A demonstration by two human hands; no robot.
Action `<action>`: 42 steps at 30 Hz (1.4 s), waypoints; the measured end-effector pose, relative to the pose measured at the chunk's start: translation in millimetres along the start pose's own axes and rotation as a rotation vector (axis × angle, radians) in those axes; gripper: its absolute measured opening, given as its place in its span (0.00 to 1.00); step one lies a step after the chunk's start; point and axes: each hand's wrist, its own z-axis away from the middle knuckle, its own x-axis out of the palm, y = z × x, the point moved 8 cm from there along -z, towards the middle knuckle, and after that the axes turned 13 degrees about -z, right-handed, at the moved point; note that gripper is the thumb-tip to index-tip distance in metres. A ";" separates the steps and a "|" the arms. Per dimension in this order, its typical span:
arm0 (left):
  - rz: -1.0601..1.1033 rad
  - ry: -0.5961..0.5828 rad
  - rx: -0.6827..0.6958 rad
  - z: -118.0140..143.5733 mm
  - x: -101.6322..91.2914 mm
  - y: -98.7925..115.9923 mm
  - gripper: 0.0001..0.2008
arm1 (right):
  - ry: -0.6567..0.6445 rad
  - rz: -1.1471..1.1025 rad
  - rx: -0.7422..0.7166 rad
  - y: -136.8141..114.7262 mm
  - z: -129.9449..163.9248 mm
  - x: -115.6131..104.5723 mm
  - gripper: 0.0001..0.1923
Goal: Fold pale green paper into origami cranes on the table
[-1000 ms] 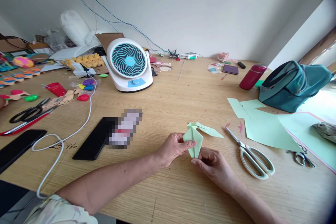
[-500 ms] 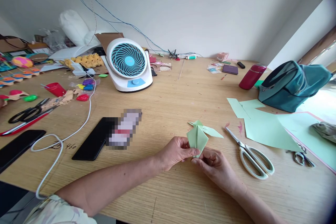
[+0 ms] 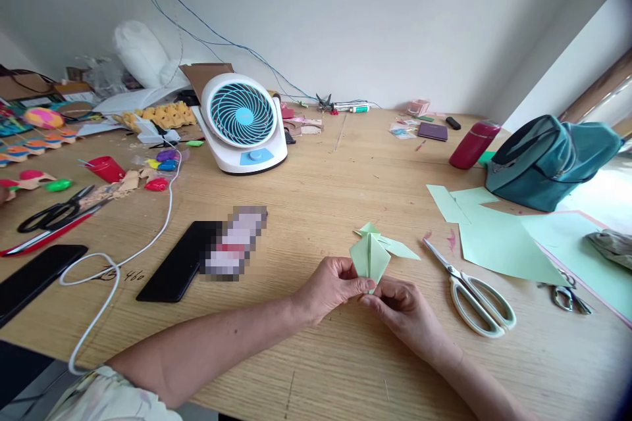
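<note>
A pale green folded paper (image 3: 369, 258), kite-shaped with a crease down its middle, is held upright just above the table. My left hand (image 3: 336, 286) pinches its lower left part, thumb across the front. At the bottom tip, the fingers of my right hand (image 3: 402, 306) are closed on the paper, and they partly hide that tip. Just behind it, a second green folded paper piece (image 3: 401, 248) with pointed ends shows on the table. White-handled scissors (image 3: 476, 302) lie to the right of my right hand, blades pointing away from me.
Green paper sheets (image 3: 503, 243), keys (image 3: 567, 299), a teal bag (image 3: 548, 164) and a red bottle (image 3: 474, 145) are on the right. A white fan (image 3: 241, 122) stands behind. Phones (image 3: 180, 263), a white cable (image 3: 116, 283), black scissors (image 3: 54, 214) and craft bits lie left.
The folded paper has shifted very slightly left in my hands. Both hands keep their grip, and nothing else has visibly moved.
</note>
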 end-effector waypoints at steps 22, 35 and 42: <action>-0.355 -0.042 0.170 3.1 0.8 17.8 0.10 | 0.173 -0.151 0.011 -0.2 -1.0 -27.1 0.12; -0.471 -0.016 0.218 0.3 -3.4 12.8 0.09 | 0.253 -0.156 0.015 7.8 0.9 -34.5 0.13; -0.525 0.037 0.277 0.2 -7.5 19.2 0.10 | 0.263 -0.243 0.026 3.2 -2.1 -35.4 0.16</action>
